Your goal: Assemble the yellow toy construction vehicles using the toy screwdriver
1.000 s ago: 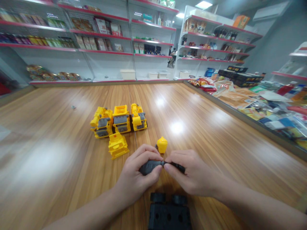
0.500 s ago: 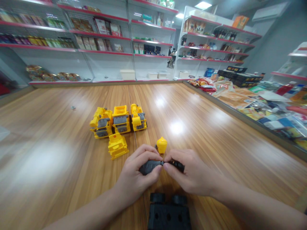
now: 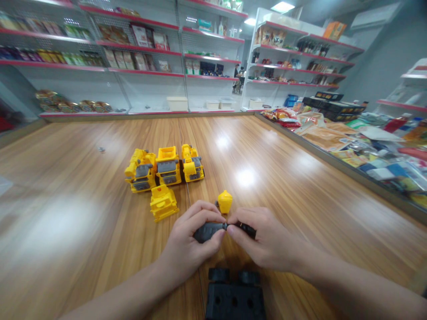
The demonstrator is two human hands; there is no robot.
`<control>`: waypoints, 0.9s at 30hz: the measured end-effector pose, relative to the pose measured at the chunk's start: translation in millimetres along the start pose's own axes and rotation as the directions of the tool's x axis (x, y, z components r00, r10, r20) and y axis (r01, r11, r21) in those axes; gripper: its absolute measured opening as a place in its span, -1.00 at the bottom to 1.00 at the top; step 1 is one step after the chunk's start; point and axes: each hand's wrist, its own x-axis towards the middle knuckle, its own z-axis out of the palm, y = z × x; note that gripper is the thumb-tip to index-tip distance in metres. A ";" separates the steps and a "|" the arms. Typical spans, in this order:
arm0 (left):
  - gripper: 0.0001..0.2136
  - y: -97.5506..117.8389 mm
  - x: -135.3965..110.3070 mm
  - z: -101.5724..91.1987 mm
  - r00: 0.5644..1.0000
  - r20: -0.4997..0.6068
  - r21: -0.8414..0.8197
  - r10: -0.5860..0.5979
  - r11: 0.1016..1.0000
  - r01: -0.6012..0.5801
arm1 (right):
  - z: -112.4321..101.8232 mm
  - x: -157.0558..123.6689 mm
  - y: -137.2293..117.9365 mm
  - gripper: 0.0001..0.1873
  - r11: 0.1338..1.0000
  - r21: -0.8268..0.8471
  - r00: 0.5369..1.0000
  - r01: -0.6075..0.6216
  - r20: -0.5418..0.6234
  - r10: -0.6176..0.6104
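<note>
My left hand point(image 3: 196, 235) is closed around a dark grey plastic toy part point(image 3: 207, 232). Fingertips of my right hand point(image 3: 262, 238) pinch a slim black piece point(image 3: 246, 229), whose far end is hidden under the palm. The two pieces meet between my fingertips; whether they are joined I cannot tell. Just beyond my hands stands a yellow mixer drum point(image 3: 225, 202) with a small grey part at its side. A black wheeled toy chassis point(image 3: 235, 295) lies close to me, below my hands. Left of the drum is a yellow toy truck body point(image 3: 163, 203).
Three yellow toy construction vehicles, among them a dump truck point(image 3: 168, 166), stand in a row farther back on the wooden table point(image 3: 293, 186). A tiny object point(image 3: 101, 150) lies at the far left. Packaged goods point(image 3: 333, 133) are heaped beyond the right edge; stocked shelves point(image 3: 143, 71) stand behind.
Almost nothing differs. Both hands keep their grip in the same place, with at most a very slight shift of the dark pieces between the fingertips.
</note>
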 end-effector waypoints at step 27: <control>-0.84 1.1 2.0 0.8 1.000 0.012 0.016 0.015 1.000 -0.016 | -0.5 -0.8 -0.6 -0.91 1.000 -0.006 1.000 0.006 -0.004 -0.006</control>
